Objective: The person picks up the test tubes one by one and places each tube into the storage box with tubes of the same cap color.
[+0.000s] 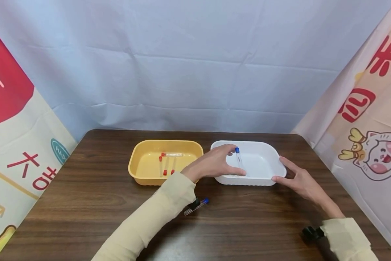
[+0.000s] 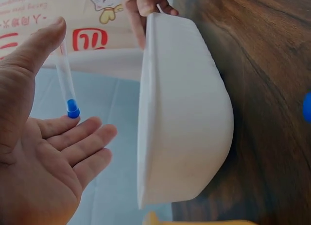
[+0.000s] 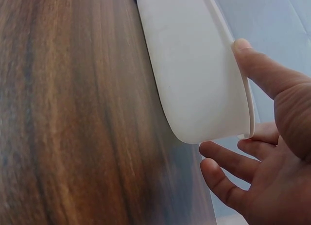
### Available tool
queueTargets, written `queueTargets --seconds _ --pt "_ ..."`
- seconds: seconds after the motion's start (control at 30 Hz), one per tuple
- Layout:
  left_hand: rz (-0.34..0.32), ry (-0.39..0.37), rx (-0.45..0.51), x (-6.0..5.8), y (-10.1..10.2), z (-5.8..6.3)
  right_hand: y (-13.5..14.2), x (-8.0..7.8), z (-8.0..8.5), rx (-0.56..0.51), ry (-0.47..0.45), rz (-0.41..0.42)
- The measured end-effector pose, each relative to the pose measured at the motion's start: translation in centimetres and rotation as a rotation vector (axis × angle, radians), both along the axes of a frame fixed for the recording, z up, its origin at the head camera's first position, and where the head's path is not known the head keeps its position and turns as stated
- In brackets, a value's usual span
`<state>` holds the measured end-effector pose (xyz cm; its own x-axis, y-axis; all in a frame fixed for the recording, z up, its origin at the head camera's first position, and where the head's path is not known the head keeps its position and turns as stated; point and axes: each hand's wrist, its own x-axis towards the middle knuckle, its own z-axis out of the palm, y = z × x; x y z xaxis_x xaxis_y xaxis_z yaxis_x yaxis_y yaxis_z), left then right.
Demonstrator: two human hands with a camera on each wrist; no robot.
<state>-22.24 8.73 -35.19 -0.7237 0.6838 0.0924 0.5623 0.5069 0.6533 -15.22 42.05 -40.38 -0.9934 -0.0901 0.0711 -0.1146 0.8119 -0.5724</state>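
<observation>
My left hand (image 1: 215,161) pinches a clear test tube (image 1: 239,158) with a blue cap, over the left part of the white basin (image 1: 260,159). In the left wrist view the tube (image 2: 64,77) spans from the thumb to the index fingertip, which is at the blue cap; the other fingers are loosely extended. My right hand (image 1: 301,183) holds the basin's right end. The right wrist view has its thumb (image 3: 260,67) on the rim and its fingers by the end wall.
A yellow basin (image 1: 132,170) stands left of the white one, with several red-capped test tubes (image 1: 172,154) in it. Another blue-capped test tube (image 1: 197,207) lies on the brown wooden table (image 1: 94,195), near the left wrist. A pale cloth (image 1: 195,72) hangs behind the table.
</observation>
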Motion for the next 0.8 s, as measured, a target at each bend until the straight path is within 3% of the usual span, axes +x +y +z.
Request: queueTargets --seconds 0.8 --pt "0.148 -0.017 -0.086 -2.1 5.4 -2.8 -0.1 0.0 0.3 -0.006 -0.017 -0.003"
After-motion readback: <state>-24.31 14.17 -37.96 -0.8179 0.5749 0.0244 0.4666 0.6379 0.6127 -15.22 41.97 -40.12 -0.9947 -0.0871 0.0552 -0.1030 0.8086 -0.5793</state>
